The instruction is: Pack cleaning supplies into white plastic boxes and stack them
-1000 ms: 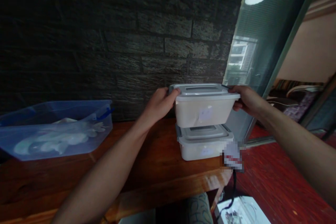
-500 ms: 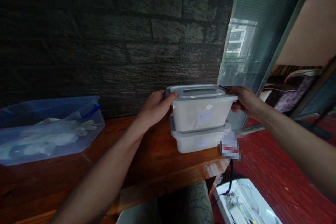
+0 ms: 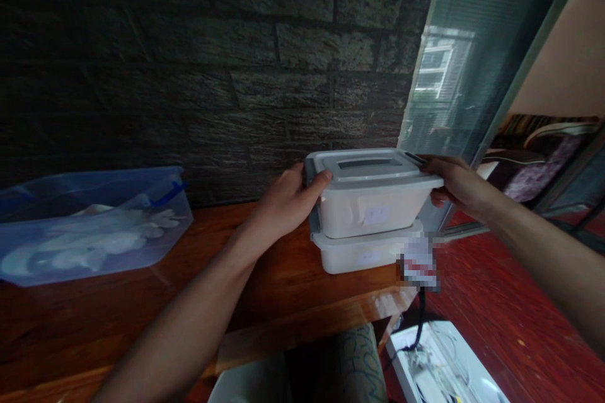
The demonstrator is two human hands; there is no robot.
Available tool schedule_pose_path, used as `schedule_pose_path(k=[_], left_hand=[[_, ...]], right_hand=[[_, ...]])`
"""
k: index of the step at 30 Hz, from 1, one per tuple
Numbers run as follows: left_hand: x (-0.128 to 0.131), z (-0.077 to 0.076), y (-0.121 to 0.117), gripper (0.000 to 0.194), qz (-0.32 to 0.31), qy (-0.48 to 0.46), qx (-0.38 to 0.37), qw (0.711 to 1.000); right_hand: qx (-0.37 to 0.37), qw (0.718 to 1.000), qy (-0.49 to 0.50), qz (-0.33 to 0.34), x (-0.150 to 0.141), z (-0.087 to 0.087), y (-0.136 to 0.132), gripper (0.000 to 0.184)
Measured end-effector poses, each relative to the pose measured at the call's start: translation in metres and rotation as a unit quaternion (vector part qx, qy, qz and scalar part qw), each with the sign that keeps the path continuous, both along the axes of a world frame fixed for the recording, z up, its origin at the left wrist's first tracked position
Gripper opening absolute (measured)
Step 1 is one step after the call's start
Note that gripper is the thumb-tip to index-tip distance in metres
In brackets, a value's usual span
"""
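Observation:
Two lidded storage boxes are stacked on the wooden table, near its right end. The upper white storage box (image 3: 371, 211) has a grey lid with a recessed panel and a small label on its front. My left hand (image 3: 295, 196) grips its left end, thumb on top of the lid. At the opposite end, my right hand (image 3: 456, 184) holds the lid rim, with fingers curled underneath. Directly below sits the lower white storage box (image 3: 347, 257), shallower and also labelled. The upper box looks slightly tilted; I cannot tell whether it rests fully on the lower one.
A clear blue plastic bin (image 3: 163, 245) holding white gloves stands left on the wooden table (image 3: 265, 289). A blurred-out object (image 3: 420, 261) hangs at the table's right edge. A white box (image 3: 444, 359) with cables lies on the red floor. A stone wall (image 3: 212, 75) rises behind.
The upper box has shifted a little to the right and its lid tips more toward me. Both my hands have moved along with it, still gripping its ends.

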State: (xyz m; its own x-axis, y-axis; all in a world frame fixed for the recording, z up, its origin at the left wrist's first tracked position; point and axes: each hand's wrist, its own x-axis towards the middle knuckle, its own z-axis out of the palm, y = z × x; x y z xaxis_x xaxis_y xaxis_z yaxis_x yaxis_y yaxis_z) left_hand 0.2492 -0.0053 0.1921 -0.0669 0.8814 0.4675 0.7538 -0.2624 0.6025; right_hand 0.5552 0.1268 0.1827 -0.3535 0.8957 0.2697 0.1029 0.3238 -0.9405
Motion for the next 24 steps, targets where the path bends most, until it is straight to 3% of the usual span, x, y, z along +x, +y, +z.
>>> schedule_pose_path(k=[24], left_hand=[[-0.0018,-0.0061,0.0037,0.049,-0.015,-0.010,0.016,1.000]], right_hand=[[-0.028,0.999,-0.003,-0.018,0.0045,-0.0008,-0.0025,0.009]])
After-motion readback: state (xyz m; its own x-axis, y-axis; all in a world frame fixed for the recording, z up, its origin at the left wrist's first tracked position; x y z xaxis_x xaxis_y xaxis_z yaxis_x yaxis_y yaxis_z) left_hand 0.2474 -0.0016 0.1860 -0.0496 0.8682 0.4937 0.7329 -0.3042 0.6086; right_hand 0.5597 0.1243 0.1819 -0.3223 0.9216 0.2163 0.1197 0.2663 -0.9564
